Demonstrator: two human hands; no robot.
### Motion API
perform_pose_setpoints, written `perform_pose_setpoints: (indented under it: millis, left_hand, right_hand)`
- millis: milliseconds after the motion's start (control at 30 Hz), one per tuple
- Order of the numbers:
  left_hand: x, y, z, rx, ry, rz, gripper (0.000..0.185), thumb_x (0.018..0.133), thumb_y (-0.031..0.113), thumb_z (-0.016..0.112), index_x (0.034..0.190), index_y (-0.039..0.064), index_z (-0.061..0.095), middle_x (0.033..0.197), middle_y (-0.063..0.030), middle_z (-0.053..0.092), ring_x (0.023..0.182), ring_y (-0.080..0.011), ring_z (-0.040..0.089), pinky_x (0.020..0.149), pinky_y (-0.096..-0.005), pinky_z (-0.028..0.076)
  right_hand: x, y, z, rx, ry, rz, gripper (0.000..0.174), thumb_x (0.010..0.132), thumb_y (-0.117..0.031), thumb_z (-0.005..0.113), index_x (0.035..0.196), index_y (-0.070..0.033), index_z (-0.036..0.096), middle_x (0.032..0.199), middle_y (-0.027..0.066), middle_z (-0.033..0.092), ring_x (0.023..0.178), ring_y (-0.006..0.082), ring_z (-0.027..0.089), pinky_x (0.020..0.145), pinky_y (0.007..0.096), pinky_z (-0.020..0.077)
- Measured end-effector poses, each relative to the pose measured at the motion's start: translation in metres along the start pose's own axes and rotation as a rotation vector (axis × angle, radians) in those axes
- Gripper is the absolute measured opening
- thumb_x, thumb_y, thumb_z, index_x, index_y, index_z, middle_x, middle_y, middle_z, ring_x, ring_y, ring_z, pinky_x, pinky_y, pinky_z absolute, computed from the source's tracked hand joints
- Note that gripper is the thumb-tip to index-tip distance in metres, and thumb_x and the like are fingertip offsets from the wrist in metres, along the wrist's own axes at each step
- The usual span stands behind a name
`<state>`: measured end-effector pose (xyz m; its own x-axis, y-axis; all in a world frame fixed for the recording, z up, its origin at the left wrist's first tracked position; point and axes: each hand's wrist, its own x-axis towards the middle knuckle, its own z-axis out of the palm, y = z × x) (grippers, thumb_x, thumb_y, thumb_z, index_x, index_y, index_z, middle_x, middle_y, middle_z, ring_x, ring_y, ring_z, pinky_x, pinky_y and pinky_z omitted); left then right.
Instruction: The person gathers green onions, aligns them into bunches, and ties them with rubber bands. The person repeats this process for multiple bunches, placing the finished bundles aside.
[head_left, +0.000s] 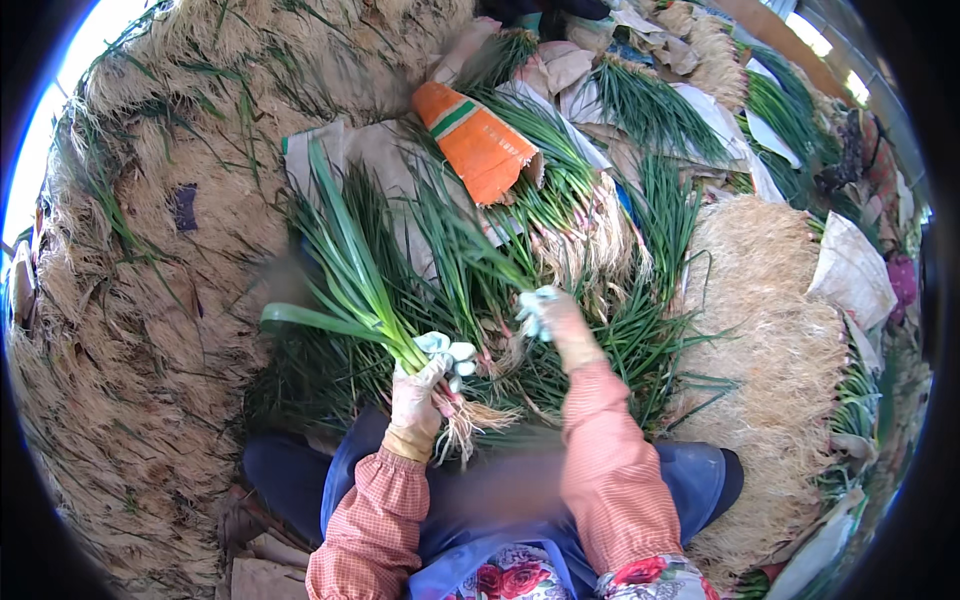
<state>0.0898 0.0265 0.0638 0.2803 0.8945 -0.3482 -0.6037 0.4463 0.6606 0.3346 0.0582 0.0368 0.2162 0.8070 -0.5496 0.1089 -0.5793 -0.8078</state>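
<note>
In the head view my left hand (426, 382), in a pale work glove, is closed round the stems of a bunch of green onions (367, 285). Its leaves point up and its pale roots hang toward my lap. My right hand (551, 315), gloved too and blurred, is to the right with its fingers curled at the base of some blurred green leaves (495, 259). Loose green onions (450, 262) lie in front of me, between and beyond both hands. A larger bundle with pink-white stems and long roots (592, 232) lies past my right hand.
An orange woven sack piece (476, 142) covers part of the larger bundle. Dense masses of pale roots rise at the left (150, 300) and right (765, 337). Grey-white sacking (390, 180) lies ahead. More green onions (652, 105) with sacks are at the upper right.
</note>
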Motion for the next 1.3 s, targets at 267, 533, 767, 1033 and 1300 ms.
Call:
perform_pose_setpoints:
  millis: [267, 533, 767, 1033, 1300]
  left_hand:
    - [0.012, -0.034, -0.015, 0.244, -0.018, -0.277, 0.015, 0.081, -0.004, 0.067, 0.095, 0.002, 0.062, 0.082, -0.0088, 0.069, 0.063, -0.0138, 0.063, 0.051, -0.0247, 0.049]
    - [-0.006, -0.046, -0.024, 0.042, 0.063, -0.195, 0.019, 0.083, -0.006, 0.062, 0.101, -0.001, 0.057, 0.082, -0.0109, 0.067, 0.068, -0.0221, 0.068, 0.057, -0.0306, 0.057]
    - [-0.016, -0.041, -0.038, -0.012, 0.101, -0.063, 0.015, 0.084, -0.001, 0.061, 0.097, 0.003, 0.055, 0.076, -0.0102, 0.065, 0.06, -0.0175, 0.062, 0.05, -0.0269, 0.05]
    - [-0.025, -0.051, -0.03, 0.066, 0.118, -0.215, 0.022, 0.086, -0.005, 0.057, 0.106, 0.002, 0.053, 0.082, -0.0093, 0.064, 0.065, -0.0206, 0.065, 0.054, -0.0304, 0.056]
    - [-0.015, -0.035, -0.038, -0.508, -0.034, -0.116, 0.036, 0.085, 0.003, 0.062, 0.119, 0.008, 0.05, 0.077, -0.0103, 0.063, 0.06, -0.0221, 0.061, 0.054, -0.0324, 0.052]
  right_hand:
    - [-0.099, 0.018, 0.044, -0.128, -0.277, -0.079, 0.025, 0.095, -0.034, 0.056, 0.095, -0.011, 0.065, 0.059, -0.0006, 0.057, 0.047, 0.0088, 0.054, 0.043, 0.0239, 0.042]
    - [-0.069, 0.022, 0.088, 0.705, -0.277, 0.006, 0.018, 0.093, -0.017, 0.059, 0.094, 0.001, 0.062, 0.067, 0.0009, 0.056, 0.046, 0.0078, 0.048, 0.04, 0.0235, 0.0386]
    - [-0.058, 0.035, 0.055, 1.032, -0.074, -0.343, 0.042, 0.096, -0.034, 0.056, 0.102, 0.007, 0.063, 0.071, 0.0048, 0.059, 0.05, 0.0057, 0.044, 0.045, 0.019, 0.035]
    - [-0.062, -0.001, 0.106, -0.081, -0.1, -0.1, 0.028, 0.089, -0.025, 0.066, 0.094, 0.002, 0.063, 0.072, 0.0093, 0.064, 0.064, 0.0168, 0.058, 0.059, 0.0313, 0.0484]
    - [-0.073, 0.013, 0.083, 1.039, -0.119, -0.268, 0.028, 0.092, -0.026, 0.06, 0.086, 0.001, 0.064, 0.078, 0.0125, 0.066, 0.06, 0.0076, 0.057, 0.052, 0.0238, 0.0457]
